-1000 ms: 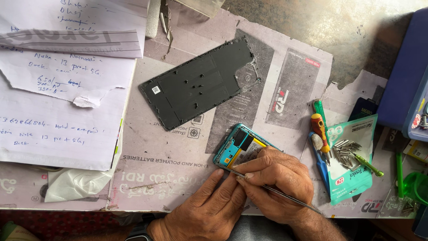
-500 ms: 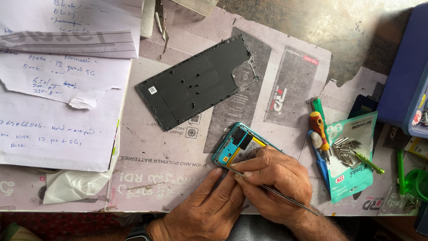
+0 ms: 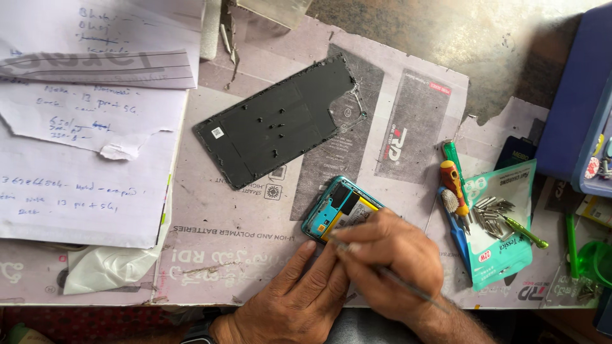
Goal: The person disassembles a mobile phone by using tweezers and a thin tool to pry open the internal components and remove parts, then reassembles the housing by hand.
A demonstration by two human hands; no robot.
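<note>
White sheets of handwritten paper [image 3: 83, 146] at far left, a crumpled plastic scrap [image 3: 105, 271] near them. Right of these, black back cover [image 3: 274, 124] lying flat on the worn printed work mat [image 3: 229, 236], well apart from the hands. Next, at near centre, opened teal-framed phone [image 3: 338, 213] with its inner parts bared, half hidden under the hands. Left hand [image 3: 299, 299] flat beside the phone, fingers narrow and together, fingertips touching its near edge to steady it. Right hand [image 3: 392, 261] pinched shut round thin metal tweezers [image 3: 382, 272], tip down at the phone's near end.

Likely risks: tip slipping and scratching or shorting the board if pressed hard; phone sliding if the steadying fingers lift; a tiny part flicked off onto the cluttered mat and lost.

Further right, orange-handled screwdriver [image 3: 451, 178] beside a blue tool [image 3: 458, 226]. Then teal packet [image 3: 503, 226] lying open-faced, a heap of small metal bits [image 3: 491, 213] on it, a green-handled tool [image 3: 523, 230] across. At far right, blue box [image 3: 577, 121], contents not clear.
</note>
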